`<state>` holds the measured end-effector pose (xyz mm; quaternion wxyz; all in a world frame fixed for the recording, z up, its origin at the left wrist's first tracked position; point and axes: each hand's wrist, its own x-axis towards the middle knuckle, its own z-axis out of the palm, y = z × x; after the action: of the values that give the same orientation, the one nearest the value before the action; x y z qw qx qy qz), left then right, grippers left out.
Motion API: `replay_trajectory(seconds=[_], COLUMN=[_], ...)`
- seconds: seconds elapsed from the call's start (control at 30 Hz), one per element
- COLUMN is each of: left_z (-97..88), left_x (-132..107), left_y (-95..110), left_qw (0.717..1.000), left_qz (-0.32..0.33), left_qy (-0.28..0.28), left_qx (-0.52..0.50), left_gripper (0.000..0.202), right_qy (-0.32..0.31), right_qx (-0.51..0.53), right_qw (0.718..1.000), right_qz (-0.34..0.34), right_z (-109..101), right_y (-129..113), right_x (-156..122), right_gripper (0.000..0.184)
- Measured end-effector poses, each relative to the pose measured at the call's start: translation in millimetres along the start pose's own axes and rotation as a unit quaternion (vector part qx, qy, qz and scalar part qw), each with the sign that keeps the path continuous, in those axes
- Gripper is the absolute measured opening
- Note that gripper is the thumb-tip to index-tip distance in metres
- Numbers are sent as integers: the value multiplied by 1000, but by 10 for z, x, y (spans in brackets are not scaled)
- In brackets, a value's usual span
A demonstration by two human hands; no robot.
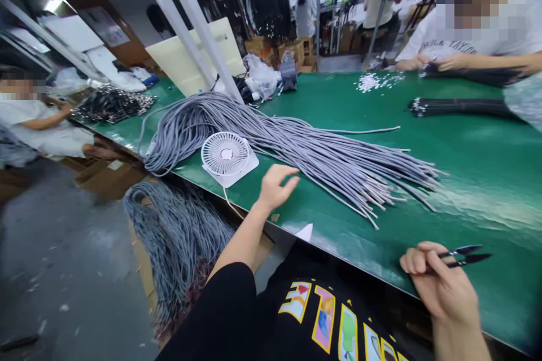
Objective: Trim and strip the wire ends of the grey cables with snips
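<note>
A big bundle of grey cables [296, 146] lies across the green table [478, 169], its stripped ends fanned out to the right. My left hand [275, 186] hovers over the table beside the bundle, fingers spread and holding nothing. My right hand [436, 282] rests near the table's front edge, fingers closed round a black tweezer-like tool [463, 255] whose two tips point right.
A small white fan [226, 157] lies face up left of my left hand. More grey cables [178, 237] hang off the table into a box. Black cable bundles [457, 106] and white bits [375, 82] lie by a person across the table. Another person sits far left.
</note>
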<state>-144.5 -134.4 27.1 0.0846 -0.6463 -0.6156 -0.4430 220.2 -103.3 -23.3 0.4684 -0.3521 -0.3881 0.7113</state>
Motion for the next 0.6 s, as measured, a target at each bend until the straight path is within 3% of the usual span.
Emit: replay_trajectory(seconds=[0.07, 0.1, 0.2, 0.27, 0.37, 0.43, 0.5, 0.6], left_z=[-408, -613, -1106, -1264, -1212, -1012, -715, -141], left_x=[-86, -134, -284, -340, -248, -52, 225, 681], left_y=[-307, -453, -776, -875, -859, -722, -501, -161], left_qw=[982, 966, 925, 917, 938, 966, 981, 938], left_qz=[-62, -94, -158, -149, -57, 57, 174, 304], left_qy=[142, 187, 268, 294, 295, 229, 78, -161], left_qx=[105, 151, 218, 224, 173, 101, 32, -39], left_gripper=[19, 22, 29, 29, 20, 13, 13, 16], right_qy=[5, 13, 45, 58, 59, 62, 70, 85], right_qx=[-21, -34, -68, -75, -60, -46, -36, -23], right_qw=[1000, 999, 997, 996, 996, 997, 997, 995], right_qz=[1, 1, -2, 0, -1, -10, -23, -42], right_z=[8, 13, 36, 53, 72, 83, 91, 92], right_y=[9, 10, 16, 21, 16, 0, -17, -28], right_x=[10, 19, 54, 72, 92, 108, 126, 146], right_gripper=[9, 8, 8, 8, 9, 13, 18, 21])
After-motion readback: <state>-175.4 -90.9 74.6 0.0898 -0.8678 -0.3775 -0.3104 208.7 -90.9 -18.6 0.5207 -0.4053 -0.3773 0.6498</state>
